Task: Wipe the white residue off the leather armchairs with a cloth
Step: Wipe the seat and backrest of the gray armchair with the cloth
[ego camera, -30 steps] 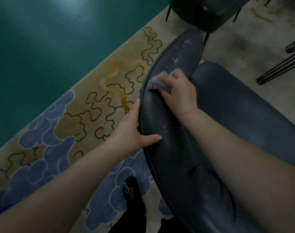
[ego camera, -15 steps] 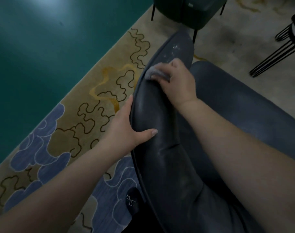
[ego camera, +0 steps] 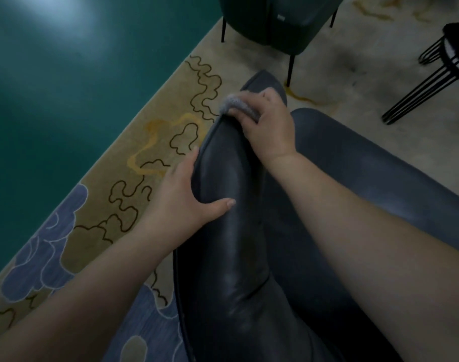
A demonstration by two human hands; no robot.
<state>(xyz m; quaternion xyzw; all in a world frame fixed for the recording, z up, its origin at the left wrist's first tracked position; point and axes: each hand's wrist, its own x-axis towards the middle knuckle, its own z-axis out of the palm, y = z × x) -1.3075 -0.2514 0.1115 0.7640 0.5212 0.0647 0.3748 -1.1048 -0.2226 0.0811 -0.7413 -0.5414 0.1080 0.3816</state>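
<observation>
A dark grey leather armchair [ego camera: 233,252] fills the lower middle, its long armrest running up and away from me. My right hand [ego camera: 269,126] grips a small grey cloth [ego camera: 235,103] and presses it on the armrest near its far end. My left hand [ego camera: 188,194] holds the armrest's outer edge lower down, thumb lying across the leather, fingers wrapped over the side. The seat cushion [ego camera: 380,163] lies to the right. No white specks show on the visible leather.
A second dark green armchair [ego camera: 275,19] on thin black legs stands at the top. A black wire-legged stool [ego camera: 437,74] is at the upper right. A patterned beige and blue rug [ego camera: 118,205] lies left of the chair, beside green floor [ego camera: 66,87].
My right hand has slid the cloth further up the armrest over the spot where white specks showed. The left hand keeps its hold; the view has shifted closer.
</observation>
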